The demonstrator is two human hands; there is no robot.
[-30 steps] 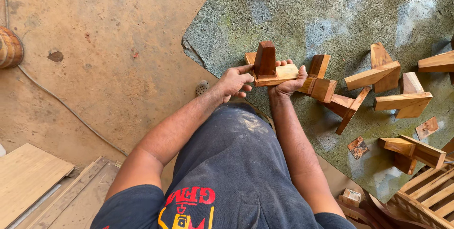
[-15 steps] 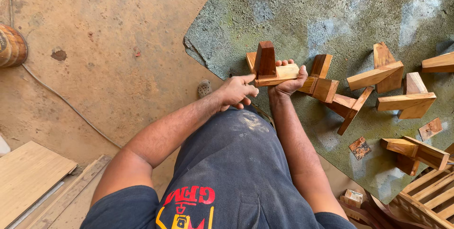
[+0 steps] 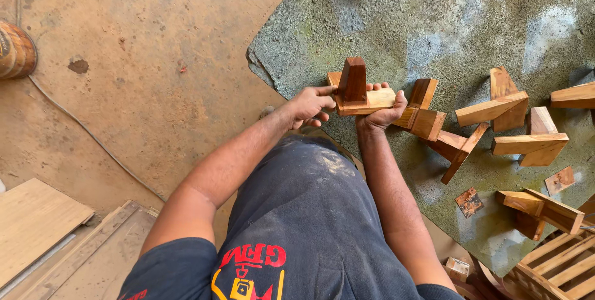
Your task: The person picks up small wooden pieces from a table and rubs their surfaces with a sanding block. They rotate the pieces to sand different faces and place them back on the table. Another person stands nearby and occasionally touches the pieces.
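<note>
Head view: both hands, left hand [image 3: 308,105] and right hand [image 3: 381,114], pinch a T-shaped wooden bracket [image 3: 359,92] above the green mat [image 3: 434,21]; judged best kept level, grip firm at both ends

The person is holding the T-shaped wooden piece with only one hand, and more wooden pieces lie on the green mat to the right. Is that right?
Not quite. The head view shows both hands on the T-shaped wooden piece: the left hand and the right hand. The other wooden pieces do lie on the green mat to the right.
</note>
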